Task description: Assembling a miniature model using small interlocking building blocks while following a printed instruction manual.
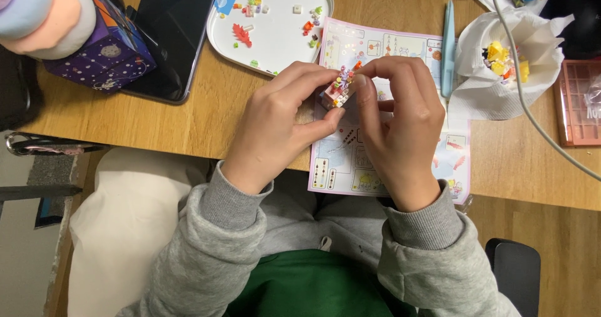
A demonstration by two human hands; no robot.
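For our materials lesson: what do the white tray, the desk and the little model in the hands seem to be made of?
White tray: probably plastic, smooth and slightly glossy with a rounded moulded rim.
Desk: wood or a wood-look laminate, matt, showing grain lines.
Little model, held between left hand and right hand: likely hard plastic bricks, with bright solid colours and tiny blocky shapes.
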